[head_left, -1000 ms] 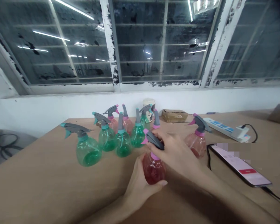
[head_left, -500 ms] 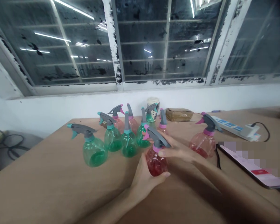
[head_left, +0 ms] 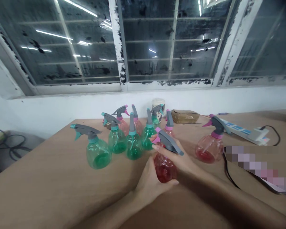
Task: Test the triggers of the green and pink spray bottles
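Note:
A clear spray bottle [head_left: 165,170] with red liquid, a grey head and a pink nozzle is held tilted above the table, in front of the other bottles. My left hand [head_left: 149,182] cups its round body from the left and below, fingers closed around it. My right hand [head_left: 180,159] grips the neck just under the head, covering most of the collar. Right of my hands stands another spray bottle with pale red liquid [head_left: 208,151]. To the left is a green spray bottle [head_left: 98,154], its nozzle pointing left.
Several more green and pink spray bottles [head_left: 133,148] stand grouped behind my hands. Farther back are a white tub [head_left: 158,103] and a taped brown box [head_left: 184,116]. A power strip [head_left: 243,130] and a pixelated flat device [head_left: 264,173] with a cable lie right. Windows rise behind the table.
The held bottle has shifted slightly right and down in view. My right fingers have moved from beside the neck to across the collar, under the spray head. The view has shifted a little.

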Action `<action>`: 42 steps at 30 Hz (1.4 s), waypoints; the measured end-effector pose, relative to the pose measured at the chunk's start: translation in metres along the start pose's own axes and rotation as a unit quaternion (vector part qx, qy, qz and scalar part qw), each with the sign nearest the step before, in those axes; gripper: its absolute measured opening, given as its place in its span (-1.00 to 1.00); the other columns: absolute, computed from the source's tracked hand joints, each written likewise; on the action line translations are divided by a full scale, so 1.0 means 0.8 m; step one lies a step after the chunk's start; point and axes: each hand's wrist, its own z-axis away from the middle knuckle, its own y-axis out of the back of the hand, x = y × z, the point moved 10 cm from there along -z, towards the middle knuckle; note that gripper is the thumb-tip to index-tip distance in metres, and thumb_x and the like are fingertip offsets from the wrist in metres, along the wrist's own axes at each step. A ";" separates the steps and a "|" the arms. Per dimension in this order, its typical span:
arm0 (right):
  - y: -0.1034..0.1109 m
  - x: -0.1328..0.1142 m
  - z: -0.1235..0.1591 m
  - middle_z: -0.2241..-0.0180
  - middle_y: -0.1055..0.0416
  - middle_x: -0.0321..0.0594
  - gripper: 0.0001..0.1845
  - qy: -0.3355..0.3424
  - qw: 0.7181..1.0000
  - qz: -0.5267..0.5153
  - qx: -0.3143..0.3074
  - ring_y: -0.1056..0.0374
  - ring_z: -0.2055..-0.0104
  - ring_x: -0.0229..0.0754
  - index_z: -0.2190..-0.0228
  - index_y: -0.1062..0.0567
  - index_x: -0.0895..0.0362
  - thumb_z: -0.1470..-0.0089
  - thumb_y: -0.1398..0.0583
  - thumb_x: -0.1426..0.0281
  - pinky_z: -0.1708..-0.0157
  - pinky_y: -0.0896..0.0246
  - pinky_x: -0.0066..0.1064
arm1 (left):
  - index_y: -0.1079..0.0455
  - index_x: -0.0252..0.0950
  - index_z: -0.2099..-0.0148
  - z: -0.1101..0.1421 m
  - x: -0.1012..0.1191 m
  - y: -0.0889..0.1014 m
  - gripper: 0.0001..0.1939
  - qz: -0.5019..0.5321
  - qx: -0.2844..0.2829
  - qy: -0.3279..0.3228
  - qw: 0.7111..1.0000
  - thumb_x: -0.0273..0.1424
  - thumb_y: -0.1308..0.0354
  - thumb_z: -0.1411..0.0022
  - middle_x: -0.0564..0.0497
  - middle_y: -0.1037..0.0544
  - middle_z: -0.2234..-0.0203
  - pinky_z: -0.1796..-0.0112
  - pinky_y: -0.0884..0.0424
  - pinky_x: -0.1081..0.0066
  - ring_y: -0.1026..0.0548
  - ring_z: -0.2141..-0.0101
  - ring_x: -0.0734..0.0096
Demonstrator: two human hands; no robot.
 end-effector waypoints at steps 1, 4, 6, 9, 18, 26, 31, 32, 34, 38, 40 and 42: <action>0.000 -0.002 -0.001 0.14 -0.45 -0.23 -0.71 0.005 1.000 0.005 0.001 -0.36 0.07 -0.12 0.18 -0.45 0.03 -0.01 -0.21 0.26 0.01 -0.20 -0.20 | -0.03 -0.24 -0.18 0.000 0.000 0.000 -0.13 0.001 -0.002 0.001 1.000 -0.26 -0.37 0.13 -0.19 -0.33 -0.02 -0.05 -0.19 -0.07 -0.28 -0.07 -0.05; -0.002 -0.005 -0.003 0.17 -0.46 -0.23 -0.78 0.020 1.000 0.016 0.002 -0.36 0.09 -0.12 0.23 -0.47 0.04 -0.03 -0.18 0.29 0.01 -0.18 -0.19 | -0.08 -0.23 -0.17 -0.001 0.003 0.002 -0.16 0.010 -0.007 0.017 1.000 -0.28 -0.36 0.14 -0.18 -0.35 -0.01 -0.04 -0.21 -0.08 -0.30 -0.05 -0.07; -0.003 -0.006 -0.003 0.16 -0.45 -0.22 -0.79 0.026 1.000 0.016 0.005 -0.36 0.09 -0.11 0.23 -0.48 0.03 -0.04 -0.17 0.31 0.02 -0.20 -0.20 | -0.10 -0.23 -0.16 -0.001 0.008 0.005 -0.16 0.018 -0.006 0.028 0.999 -0.29 -0.37 0.16 -0.17 -0.36 0.00 -0.03 -0.22 -0.09 -0.32 -0.04 -0.09; -0.002 -0.006 -0.002 0.17 -0.45 -0.22 -0.77 0.021 0.999 0.021 0.013 -0.36 0.10 -0.10 0.21 -0.48 0.03 -0.05 -0.14 0.36 0.04 -0.21 -0.21 | -0.10 -0.23 -0.17 -0.002 0.013 0.007 -0.16 0.023 -0.008 0.031 0.999 -0.28 -0.37 0.16 -0.17 -0.37 0.00 -0.02 -0.24 -0.09 -0.32 -0.03 -0.09; 0.009 0.007 0.005 0.32 -0.44 -0.29 -0.74 0.007 0.996 0.066 0.056 -0.39 0.27 -0.15 0.22 -0.46 -0.02 0.01 -0.13 0.41 0.21 -0.29 -0.29 | -0.12 -0.22 -0.16 -0.003 0.008 0.003 -0.20 0.041 -0.002 0.037 0.998 -0.33 -0.36 0.13 -0.18 -0.37 -0.02 -0.02 -0.24 -0.09 -0.32 -0.04 -0.09; 0.004 0.002 0.002 0.24 -0.47 -0.26 -0.67 0.027 0.998 0.048 0.037 -0.38 0.21 -0.15 0.17 -0.43 0.03 0.03 -0.10 0.46 0.14 -0.26 -0.30 | -0.11 -0.29 -0.13 -0.003 0.016 0.005 -0.23 0.015 -0.005 0.023 1.000 -0.32 -0.35 0.11 -0.20 -0.33 -0.03 -0.03 -0.23 -0.04 -0.32 -0.04 -0.04; 0.001 -0.005 -0.002 0.22 -0.46 -0.24 -0.72 0.037 0.998 0.052 0.018 -0.37 0.17 -0.13 0.21 -0.44 0.04 0.02 -0.11 0.45 0.07 -0.22 -0.25 | -0.10 -0.26 -0.14 -0.002 0.012 0.004 -0.21 0.008 -0.009 0.031 0.999 -0.30 -0.36 0.12 -0.20 -0.34 -0.02 -0.01 -0.24 -0.08 -0.32 -0.04 -0.07; 0.001 -0.006 -0.003 0.20 -0.46 -0.24 -0.73 0.040 0.998 0.051 0.017 -0.37 0.16 -0.13 0.21 -0.44 0.04 0.01 -0.11 0.44 0.06 -0.21 -0.25 | -0.10 -0.27 -0.14 -0.002 0.011 0.004 -0.20 0.006 -0.009 0.033 0.999 -0.29 -0.36 0.13 -0.20 -0.34 -0.01 -0.01 -0.24 -0.08 -0.33 -0.03 -0.07; 0.001 -0.005 -0.003 0.20 -0.46 -0.23 -0.73 0.041 0.998 0.047 0.018 -0.37 0.15 -0.12 0.20 -0.43 0.04 0.00 -0.11 0.43 0.06 -0.21 -0.25 | -0.09 -0.27 -0.14 -0.001 0.009 0.004 -0.19 0.006 -0.009 0.034 0.999 -0.28 -0.36 0.14 -0.21 -0.35 -0.01 0.00 -0.25 -0.06 -0.33 -0.02 -0.06; 0.003 -0.001 -0.001 0.24 -0.48 -0.24 -0.75 0.041 0.998 0.044 0.029 -0.39 0.19 -0.11 0.20 -0.43 0.04 -0.01 -0.12 0.40 0.11 -0.24 -0.23 | -0.08 -0.28 -0.14 -0.001 0.008 0.004 -0.19 0.010 -0.006 0.030 0.999 -0.29 -0.36 0.13 -0.19 -0.35 -0.01 -0.01 -0.25 -0.05 -0.34 -0.02 -0.02; 0.004 0.000 0.000 0.25 -0.48 -0.24 -0.75 0.043 0.997 0.044 0.035 -0.40 0.22 -0.12 0.19 -0.43 0.05 -0.02 -0.13 0.39 0.13 -0.25 -0.24 | -0.07 -0.27 -0.14 -0.002 0.010 0.002 -0.20 0.016 -0.009 0.020 1.000 -0.30 -0.35 0.11 -0.19 -0.33 -0.03 -0.03 -0.23 -0.05 -0.32 -0.04 0.00; 0.004 -0.001 -0.001 0.26 -0.48 -0.25 -0.74 0.043 0.998 0.044 0.031 -0.39 0.24 -0.14 0.18 -0.43 0.06 -0.02 -0.14 0.39 0.15 -0.26 -0.25 | -0.06 -0.27 -0.15 -0.003 0.012 0.001 -0.20 0.020 -0.012 0.013 1.000 -0.30 -0.35 0.09 -0.19 -0.31 -0.06 -0.05 -0.20 -0.05 -0.30 -0.06 0.01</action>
